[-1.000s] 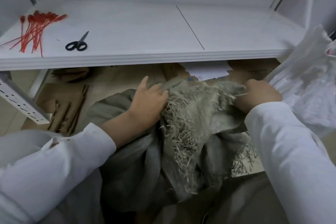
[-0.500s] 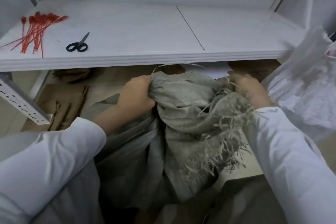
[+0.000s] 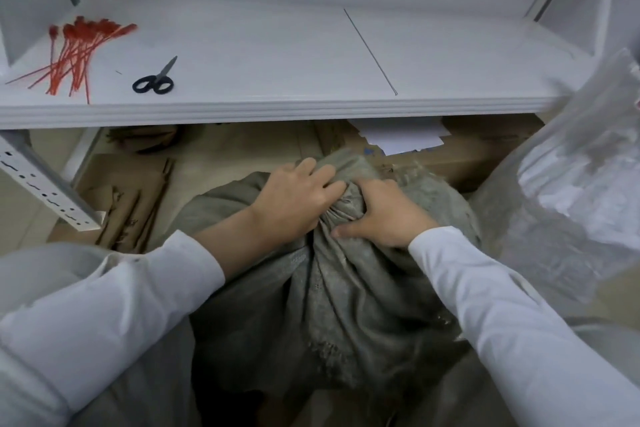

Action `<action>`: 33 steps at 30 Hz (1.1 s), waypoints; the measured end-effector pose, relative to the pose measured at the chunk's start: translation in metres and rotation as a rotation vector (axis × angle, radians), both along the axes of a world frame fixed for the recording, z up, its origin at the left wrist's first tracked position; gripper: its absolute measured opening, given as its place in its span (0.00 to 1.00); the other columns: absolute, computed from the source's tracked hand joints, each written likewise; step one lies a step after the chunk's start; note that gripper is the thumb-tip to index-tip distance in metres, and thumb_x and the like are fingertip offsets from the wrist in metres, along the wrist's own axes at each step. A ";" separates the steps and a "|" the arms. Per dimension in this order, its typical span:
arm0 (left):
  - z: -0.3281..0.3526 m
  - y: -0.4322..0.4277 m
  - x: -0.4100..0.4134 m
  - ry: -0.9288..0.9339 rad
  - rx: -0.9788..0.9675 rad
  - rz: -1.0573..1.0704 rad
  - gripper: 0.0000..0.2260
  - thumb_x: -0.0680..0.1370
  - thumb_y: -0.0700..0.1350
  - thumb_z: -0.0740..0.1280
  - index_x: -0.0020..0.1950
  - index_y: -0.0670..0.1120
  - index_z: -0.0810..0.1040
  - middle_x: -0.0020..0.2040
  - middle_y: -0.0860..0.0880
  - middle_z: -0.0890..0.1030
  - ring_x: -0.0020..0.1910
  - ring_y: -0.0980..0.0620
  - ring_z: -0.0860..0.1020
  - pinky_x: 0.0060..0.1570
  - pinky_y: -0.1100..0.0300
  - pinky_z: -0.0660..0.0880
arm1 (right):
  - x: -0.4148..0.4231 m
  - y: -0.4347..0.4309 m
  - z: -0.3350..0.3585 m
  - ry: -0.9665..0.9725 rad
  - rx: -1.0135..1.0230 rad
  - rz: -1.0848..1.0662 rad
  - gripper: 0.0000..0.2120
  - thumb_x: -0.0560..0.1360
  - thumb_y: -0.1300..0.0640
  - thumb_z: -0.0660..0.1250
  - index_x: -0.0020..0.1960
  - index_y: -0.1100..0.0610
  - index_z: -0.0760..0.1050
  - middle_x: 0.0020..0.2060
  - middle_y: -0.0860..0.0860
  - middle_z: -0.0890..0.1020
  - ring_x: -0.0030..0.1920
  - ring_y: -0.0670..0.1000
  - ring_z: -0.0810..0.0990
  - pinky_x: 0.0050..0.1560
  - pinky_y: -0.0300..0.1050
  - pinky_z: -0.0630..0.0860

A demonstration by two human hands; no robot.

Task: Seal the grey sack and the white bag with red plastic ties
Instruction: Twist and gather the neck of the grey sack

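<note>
Below the front edge of the shelf (image 3: 277,55), the left hand (image 3: 298,198) and right hand (image 3: 381,215) both clutch the gathered neck of the grey sack (image 3: 346,305), its mouth hidden in their grip. The red ties (image 3: 74,52) lie at the shelf's left end; the white bag (image 3: 571,184) is cut off at right.

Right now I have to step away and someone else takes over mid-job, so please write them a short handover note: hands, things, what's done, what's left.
Hands: left hand and right hand both grip the bunched neck of the grey sack, below the shelf.
Things: red plastic ties lie bundled at the shelf's left end, with the scissors beside them. The white bag is to the right, with no hand on it and no tie visible.
Done: sack mouth gathered.
Left: fetch a tie, cinch the sack neck, then gather and tie the white bag.
</note>
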State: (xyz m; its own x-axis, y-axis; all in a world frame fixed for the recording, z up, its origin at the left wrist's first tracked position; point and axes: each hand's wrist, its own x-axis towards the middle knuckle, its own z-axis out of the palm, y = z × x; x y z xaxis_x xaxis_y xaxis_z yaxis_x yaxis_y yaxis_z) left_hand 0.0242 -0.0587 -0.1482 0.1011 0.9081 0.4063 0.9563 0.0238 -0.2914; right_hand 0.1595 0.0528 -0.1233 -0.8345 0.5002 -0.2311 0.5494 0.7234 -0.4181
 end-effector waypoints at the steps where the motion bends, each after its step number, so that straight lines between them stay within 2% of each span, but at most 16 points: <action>1: 0.001 -0.001 0.002 0.003 0.028 0.004 0.13 0.63 0.41 0.59 0.44 0.45 0.77 0.39 0.47 0.76 0.35 0.45 0.75 0.28 0.59 0.59 | -0.001 -0.003 -0.003 0.011 0.087 -0.001 0.26 0.67 0.43 0.75 0.60 0.51 0.72 0.55 0.53 0.79 0.59 0.57 0.76 0.54 0.49 0.74; 3: 0.003 -0.001 0.003 -0.045 0.078 0.042 0.13 0.61 0.39 0.64 0.44 0.45 0.76 0.39 0.47 0.76 0.35 0.45 0.75 0.27 0.59 0.59 | -0.004 -0.011 -0.006 0.099 0.279 -0.015 0.16 0.70 0.46 0.70 0.53 0.51 0.73 0.49 0.54 0.81 0.52 0.60 0.79 0.44 0.47 0.72; 5: 0.003 0.000 0.003 -0.127 0.130 0.130 0.14 0.62 0.40 0.71 0.45 0.45 0.74 0.39 0.48 0.76 0.36 0.45 0.75 0.26 0.58 0.61 | -0.006 -0.019 -0.005 0.196 0.414 -0.018 0.09 0.72 0.51 0.66 0.51 0.52 0.74 0.46 0.56 0.82 0.50 0.62 0.79 0.41 0.46 0.67; 8: 0.001 -0.004 0.001 -0.387 0.157 0.199 0.15 0.67 0.45 0.71 0.48 0.45 0.70 0.43 0.48 0.75 0.41 0.46 0.75 0.30 0.58 0.63 | -0.009 -0.026 -0.006 0.232 0.573 0.031 0.08 0.73 0.54 0.65 0.51 0.53 0.74 0.44 0.57 0.82 0.46 0.62 0.80 0.39 0.46 0.65; 10: 0.005 -0.011 -0.001 -0.690 0.092 0.254 0.18 0.67 0.46 0.72 0.50 0.46 0.67 0.48 0.48 0.72 0.45 0.48 0.73 0.35 0.56 0.69 | -0.010 -0.029 -0.010 0.213 0.675 0.056 0.09 0.70 0.55 0.69 0.49 0.55 0.75 0.38 0.57 0.82 0.40 0.61 0.81 0.35 0.45 0.62; 11: 0.010 -0.014 -0.002 -0.886 0.064 0.315 0.19 0.67 0.46 0.72 0.51 0.46 0.67 0.48 0.48 0.73 0.45 0.49 0.73 0.38 0.56 0.71 | -0.011 -0.030 -0.012 0.181 0.743 0.047 0.12 0.64 0.56 0.74 0.44 0.55 0.75 0.32 0.56 0.81 0.34 0.60 0.81 0.32 0.43 0.61; 13: 0.025 -0.020 -0.002 -1.400 -0.006 0.470 0.17 0.69 0.48 0.73 0.50 0.44 0.69 0.46 0.46 0.76 0.41 0.50 0.75 0.38 0.58 0.73 | -0.011 -0.034 -0.011 0.170 0.818 0.027 0.18 0.51 0.59 0.79 0.36 0.55 0.74 0.23 0.52 0.76 0.22 0.56 0.76 0.28 0.39 0.55; 14: 0.031 -0.022 -0.003 -1.673 -0.059 0.535 0.14 0.71 0.49 0.71 0.50 0.43 0.73 0.45 0.45 0.77 0.38 0.50 0.76 0.36 0.59 0.74 | -0.011 -0.036 -0.012 0.214 0.858 0.036 0.18 0.49 0.60 0.79 0.34 0.55 0.74 0.22 0.51 0.75 0.21 0.55 0.75 0.27 0.38 0.54; 15: 0.035 -0.024 -0.004 -1.875 -0.122 0.593 0.13 0.74 0.50 0.69 0.51 0.43 0.76 0.44 0.44 0.78 0.36 0.49 0.77 0.33 0.60 0.76 | -0.011 -0.039 -0.015 0.246 0.880 0.063 0.16 0.51 0.60 0.77 0.34 0.55 0.74 0.23 0.50 0.75 0.21 0.54 0.76 0.26 0.37 0.54; 17: 0.036 -0.028 -0.006 -2.072 -0.228 0.644 0.16 0.77 0.55 0.65 0.52 0.43 0.79 0.42 0.45 0.81 0.32 0.49 0.81 0.29 0.61 0.78 | -0.010 -0.048 -0.023 0.338 0.931 0.137 0.06 0.58 0.59 0.70 0.34 0.53 0.75 0.26 0.50 0.76 0.24 0.54 0.77 0.23 0.38 0.59; 19: 0.029 -0.032 -0.008 -2.115 -0.289 0.651 0.19 0.78 0.57 0.63 0.52 0.42 0.78 0.42 0.43 0.82 0.32 0.47 0.82 0.29 0.60 0.79 | -0.009 -0.055 -0.032 0.396 0.940 0.197 0.05 0.64 0.60 0.62 0.34 0.52 0.74 0.26 0.50 0.76 0.25 0.53 0.77 0.23 0.40 0.65; 21: 0.019 -0.034 -0.008 -2.007 -0.332 0.696 0.23 0.77 0.58 0.64 0.57 0.39 0.77 0.46 0.40 0.83 0.33 0.46 0.83 0.30 0.58 0.79 | -0.009 -0.059 -0.042 0.406 0.966 0.251 0.05 0.66 0.59 0.62 0.34 0.51 0.74 0.27 0.49 0.76 0.26 0.53 0.77 0.25 0.41 0.67; 23: 0.013 -0.036 -0.008 -1.838 -0.354 0.757 0.26 0.76 0.59 0.67 0.56 0.36 0.77 0.42 0.37 0.84 0.30 0.46 0.83 0.30 0.58 0.79 | -0.008 -0.061 -0.047 0.416 0.991 0.300 0.04 0.66 0.59 0.64 0.34 0.51 0.74 0.26 0.49 0.75 0.27 0.52 0.77 0.26 0.42 0.67; 25: 0.013 -0.035 -0.012 -1.777 -0.388 0.783 0.27 0.75 0.58 0.69 0.55 0.33 0.76 0.39 0.35 0.83 0.31 0.44 0.83 0.29 0.57 0.80 | -0.008 -0.061 -0.049 0.445 1.012 0.328 0.05 0.66 0.59 0.65 0.34 0.51 0.74 0.26 0.49 0.75 0.27 0.52 0.76 0.26 0.42 0.67; 30: 0.011 -0.031 -0.012 -1.844 -0.590 0.789 0.30 0.74 0.58 0.69 0.59 0.32 0.72 0.44 0.32 0.83 0.39 0.40 0.84 0.38 0.52 0.83 | -0.009 -0.062 -0.046 0.486 1.052 0.342 0.05 0.67 0.61 0.64 0.37 0.53 0.77 0.27 0.49 0.75 0.28 0.53 0.76 0.28 0.44 0.68; 33: 0.001 -0.031 -0.003 -2.075 -0.459 0.769 0.22 0.76 0.50 0.69 0.59 0.33 0.74 0.46 0.34 0.83 0.39 0.40 0.84 0.32 0.55 0.82 | -0.010 -0.060 -0.043 0.474 1.045 0.368 0.05 0.67 0.60 0.63 0.36 0.53 0.76 0.26 0.49 0.75 0.28 0.53 0.77 0.28 0.43 0.69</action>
